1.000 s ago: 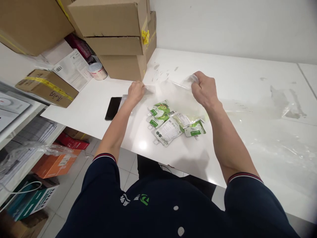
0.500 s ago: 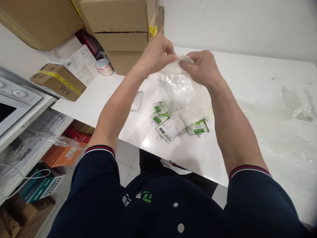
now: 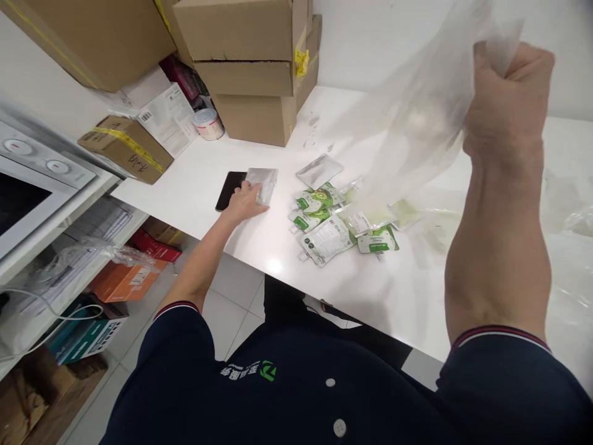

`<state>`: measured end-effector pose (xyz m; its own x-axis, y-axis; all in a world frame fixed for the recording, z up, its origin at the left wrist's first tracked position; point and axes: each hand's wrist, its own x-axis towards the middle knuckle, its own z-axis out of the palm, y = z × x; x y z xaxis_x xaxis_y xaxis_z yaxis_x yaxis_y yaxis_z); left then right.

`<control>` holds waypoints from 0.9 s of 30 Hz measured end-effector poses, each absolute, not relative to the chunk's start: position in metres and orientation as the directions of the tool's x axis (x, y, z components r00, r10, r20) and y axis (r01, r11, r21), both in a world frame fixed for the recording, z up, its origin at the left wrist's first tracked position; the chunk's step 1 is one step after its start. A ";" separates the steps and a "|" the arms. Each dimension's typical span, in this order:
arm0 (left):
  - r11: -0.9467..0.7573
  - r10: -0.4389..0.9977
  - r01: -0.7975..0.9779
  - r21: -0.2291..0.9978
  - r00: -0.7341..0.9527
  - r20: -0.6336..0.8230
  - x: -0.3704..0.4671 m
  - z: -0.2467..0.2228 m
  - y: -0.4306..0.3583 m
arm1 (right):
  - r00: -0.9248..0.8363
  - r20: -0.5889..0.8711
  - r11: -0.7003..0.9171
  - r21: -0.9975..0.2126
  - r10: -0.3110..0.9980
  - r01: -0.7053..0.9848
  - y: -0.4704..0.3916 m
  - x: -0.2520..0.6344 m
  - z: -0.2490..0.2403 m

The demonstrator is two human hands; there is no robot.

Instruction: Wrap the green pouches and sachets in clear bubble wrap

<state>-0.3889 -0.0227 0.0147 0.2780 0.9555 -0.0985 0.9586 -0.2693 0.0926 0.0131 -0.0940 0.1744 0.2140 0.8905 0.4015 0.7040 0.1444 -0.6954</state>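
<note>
A clear plastic bag hangs in the air at the upper right, blurred, above the far right part of the white desk. The right hand is raised and its fingers are clenched in a fist around the bag's top edge; the bag trails down and to the left from that fist toward the pouches below.

On the desk beneath the bag's lower end lies a loose cluster of green and white spouted pouches, some face up with a kiwi picture, some turned to their printed white backs, overlapping one another. Just beyond them, farther from the person, lies a flat silver sachet.

To the left of the cluster, the left hand rests on the desk with its fingers laid over a second small silver packet; whether they pinch it or merely press on it cannot be told. That packet touches the right edge of a black phone lying flat.

Farther off on the left stand stacked cardboard boxes, a small round tin, a taped carton and printed papers. More crumpled clear film lies on the desk at the right.
</note>
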 end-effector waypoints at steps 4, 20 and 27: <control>-0.330 0.943 0.929 0.170 0.334 0.004 -0.387 0.010 -0.021 | 0.350 0.371 0.096 -0.792 0.860 0.603 -0.111 0.003 0.154; -0.502 0.855 0.602 0.621 0.234 0.464 -0.328 0.123 0.011 | -0.167 0.267 0.301 -0.617 0.949 0.727 -0.100 -0.078 0.094; -0.425 0.893 0.576 0.698 0.141 0.427 -0.312 0.123 0.009 | -0.190 0.270 0.314 -0.563 0.944 0.765 -0.077 -0.102 0.092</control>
<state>-0.3122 0.0088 0.1227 0.1412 0.8932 0.4269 0.5764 -0.4248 0.6981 -0.1017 -0.0768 0.0918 -0.1898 0.9441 0.2697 0.7645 0.3144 -0.5627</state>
